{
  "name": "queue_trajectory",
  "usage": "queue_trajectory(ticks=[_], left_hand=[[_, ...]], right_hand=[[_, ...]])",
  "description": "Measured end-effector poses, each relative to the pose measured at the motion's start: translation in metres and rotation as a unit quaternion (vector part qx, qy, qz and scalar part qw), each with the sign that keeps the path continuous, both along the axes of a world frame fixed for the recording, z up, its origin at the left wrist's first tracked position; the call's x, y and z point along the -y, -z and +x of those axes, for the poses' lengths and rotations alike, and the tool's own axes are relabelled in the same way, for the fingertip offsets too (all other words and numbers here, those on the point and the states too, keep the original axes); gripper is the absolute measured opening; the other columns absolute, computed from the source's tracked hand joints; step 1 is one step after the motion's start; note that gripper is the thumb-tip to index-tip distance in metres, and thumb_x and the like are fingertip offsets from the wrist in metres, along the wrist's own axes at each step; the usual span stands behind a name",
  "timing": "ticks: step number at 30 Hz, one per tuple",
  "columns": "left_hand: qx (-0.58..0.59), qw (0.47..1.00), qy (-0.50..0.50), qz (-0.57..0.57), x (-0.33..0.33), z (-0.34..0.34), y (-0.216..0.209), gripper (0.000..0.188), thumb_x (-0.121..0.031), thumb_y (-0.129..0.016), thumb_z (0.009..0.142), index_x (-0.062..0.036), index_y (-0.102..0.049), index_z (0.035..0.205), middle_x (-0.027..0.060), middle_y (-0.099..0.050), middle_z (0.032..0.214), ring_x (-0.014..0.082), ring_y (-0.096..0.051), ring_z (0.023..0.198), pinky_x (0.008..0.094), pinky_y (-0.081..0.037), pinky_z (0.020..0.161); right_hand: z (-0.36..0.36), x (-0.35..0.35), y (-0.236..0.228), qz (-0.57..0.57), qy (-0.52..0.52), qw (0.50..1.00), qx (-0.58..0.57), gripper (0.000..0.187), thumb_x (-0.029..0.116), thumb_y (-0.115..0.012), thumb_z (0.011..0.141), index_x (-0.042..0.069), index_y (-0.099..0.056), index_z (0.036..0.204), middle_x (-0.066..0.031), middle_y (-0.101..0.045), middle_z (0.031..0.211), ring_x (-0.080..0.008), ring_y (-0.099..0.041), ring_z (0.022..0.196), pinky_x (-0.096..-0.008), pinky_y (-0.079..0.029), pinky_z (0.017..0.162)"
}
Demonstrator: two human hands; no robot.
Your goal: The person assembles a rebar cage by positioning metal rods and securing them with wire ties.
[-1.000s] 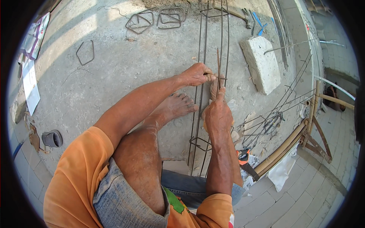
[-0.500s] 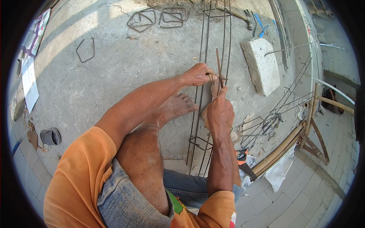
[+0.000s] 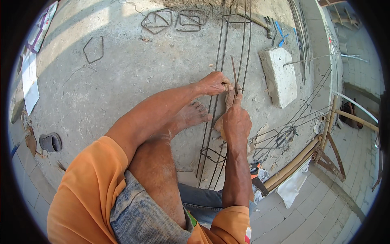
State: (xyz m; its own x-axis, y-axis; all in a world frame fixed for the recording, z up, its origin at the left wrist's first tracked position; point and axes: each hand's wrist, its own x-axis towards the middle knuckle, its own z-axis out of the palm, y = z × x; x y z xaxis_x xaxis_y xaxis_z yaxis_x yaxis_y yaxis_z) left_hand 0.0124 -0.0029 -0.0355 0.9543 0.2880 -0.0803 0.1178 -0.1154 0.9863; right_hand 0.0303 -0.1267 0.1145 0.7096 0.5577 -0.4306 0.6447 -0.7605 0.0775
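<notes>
Your view has shifted slightly, so the slab (image 3: 278,78) and hammer (image 3: 260,24) sit lower in it, and the thin rod (image 3: 234,72) leans a little more to the left; both hands stay at the same ring (image 3: 240,89) of the steel cage (image 3: 245,61). The cage lies lengthwise before you on the concrete floor (image 3: 134,77), running down between your knees. Your right hand (image 3: 237,120) is closed round the rod's lower end, forefinger stretched along it, and the rod points away from you across the ring. Your left hand (image 3: 215,83) is at the ring's left side, thumb and fingers drawn narrow; what lies between them cannot be told. Your left foot (image 3: 193,116) is flat beside the cage. Loose bent rings (image 3: 157,22) lie ahead to the left, blue-handled pliers (image 3: 280,34) beside the hammer, and a saw (image 3: 260,185) near your right forearm.
</notes>
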Motion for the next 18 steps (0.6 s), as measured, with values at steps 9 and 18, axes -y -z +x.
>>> queue_trajectory(ticks=[9,18], left_hand=[[0.008,1.0,-0.01,-0.003,0.003,-0.002,-0.001,0.032,-0.031,-0.07,0.086,0.0006,-0.07,0.079,0.0122,-0.059,0.061,0.0177,-0.045,0.056,0.0402,-0.04,0.057],[0.008,1.0,-0.013,-0.01,0.001,-0.003,-0.009,0.035,-0.033,-0.07,0.086,0.0011,-0.068,0.078,0.0103,-0.055,0.057,0.017,-0.044,0.056,0.0386,-0.039,0.056]], right_hand=[[0.001,-0.005,-0.002,0.002,0.035,0.999,-0.014,0.049,0.011,-0.048,0.088,-0.003,-0.045,0.134,-0.0284,-0.066,0.083,-0.0451,-0.066,0.08,-0.0512,-0.053,0.068],[0.003,-0.007,0.001,0.024,0.043,0.998,-0.033,0.05,0.011,-0.049,0.087,-0.004,-0.045,0.134,-0.0284,-0.066,0.081,-0.0452,-0.066,0.078,-0.0518,-0.052,0.067]])
